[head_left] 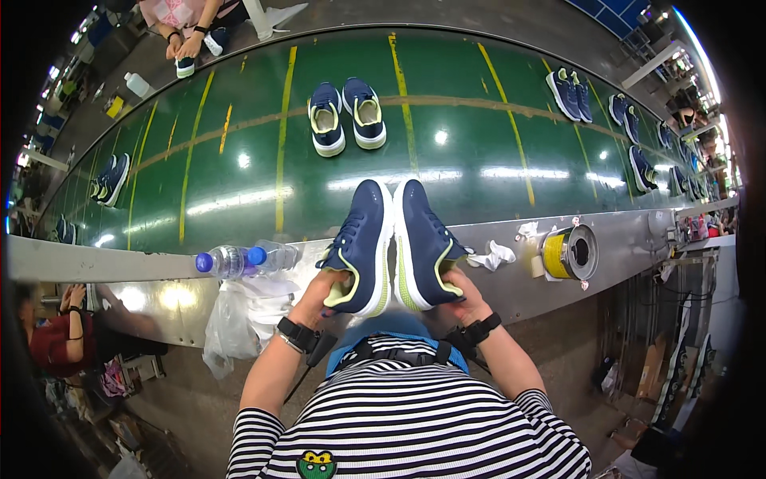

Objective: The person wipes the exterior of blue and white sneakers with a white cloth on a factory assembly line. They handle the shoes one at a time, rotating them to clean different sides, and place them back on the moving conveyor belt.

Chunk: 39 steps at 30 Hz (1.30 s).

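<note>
Two navy sneakers with white soles and lime-green linings are held up side by side in front of me, toes pointing away, soles turned toward each other. My left hand grips the left sneaker at its heel opening, some fingers hidden inside or behind it. At the heel of the right sneaker, my right hand is closed in the same way. The soles touch or nearly touch along the middle. Beyond their toes, another navy pair stands on the green conveyor belt.
Two clear bottles with blue caps lie on the metal ledge at left, above a white plastic bag. Crumpled tissue and a yellow-labelled tin are at right. More sneakers stand along the belt. Across it, a person's hands handle a shoe.
</note>
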{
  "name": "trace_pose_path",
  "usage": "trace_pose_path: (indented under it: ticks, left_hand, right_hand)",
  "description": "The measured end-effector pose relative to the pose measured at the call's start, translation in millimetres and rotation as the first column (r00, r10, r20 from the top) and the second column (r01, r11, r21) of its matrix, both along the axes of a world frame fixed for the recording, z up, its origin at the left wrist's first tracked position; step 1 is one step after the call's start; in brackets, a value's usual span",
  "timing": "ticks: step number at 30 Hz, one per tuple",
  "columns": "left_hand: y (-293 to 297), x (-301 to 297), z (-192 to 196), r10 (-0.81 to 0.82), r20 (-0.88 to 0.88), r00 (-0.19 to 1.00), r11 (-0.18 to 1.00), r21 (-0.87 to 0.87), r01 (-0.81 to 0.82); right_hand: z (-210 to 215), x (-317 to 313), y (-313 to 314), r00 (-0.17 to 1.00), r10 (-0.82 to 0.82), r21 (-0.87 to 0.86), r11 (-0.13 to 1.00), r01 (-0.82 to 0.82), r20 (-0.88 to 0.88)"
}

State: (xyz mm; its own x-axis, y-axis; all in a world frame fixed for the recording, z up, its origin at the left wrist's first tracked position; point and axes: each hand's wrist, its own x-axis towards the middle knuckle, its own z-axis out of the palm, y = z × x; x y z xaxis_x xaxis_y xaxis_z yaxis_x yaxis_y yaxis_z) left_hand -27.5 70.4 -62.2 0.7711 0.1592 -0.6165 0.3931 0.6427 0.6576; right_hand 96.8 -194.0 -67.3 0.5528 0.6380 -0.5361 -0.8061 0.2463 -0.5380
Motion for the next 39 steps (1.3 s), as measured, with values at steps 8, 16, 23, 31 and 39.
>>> trace_pose_path:
  ticks: [8,16,23,31,39]
  left_hand:
    - [-5,-29,-35,-0.072,-0.032,0.997,0.996,-0.046,0.07]
    - [-10,-29,-23,0.004,0.224,0.975,0.991,-0.131,0.026]
    - [-41,-16,-53,-0.289,0.104,0.952,0.778,0.605,0.17]
    - [-63,-19,-95,-0.416,-0.209,0.885,0.58,0.689,0.435]
    - [-26,43,-26,-0.792,-0.187,0.581,0.336,0.661,0.671]
  right_hand:
    - [3,-20,-12,0.997,-0.038,-0.026,0.999,0.036,-0.062]
    - [-2,-28,-13,0.995,-0.065,-0.019,0.998,0.066,0.072]
    - [-10,-33,-3,0.878,0.238,-0.445,0.895,-0.033,0.415]
    - [45,-49,-13,0.09,0.602,-0.599,0.748,0.286,0.794]
    - [28,-13,13,-0.272,0.907,-0.903,0.38,0.199,0.321]
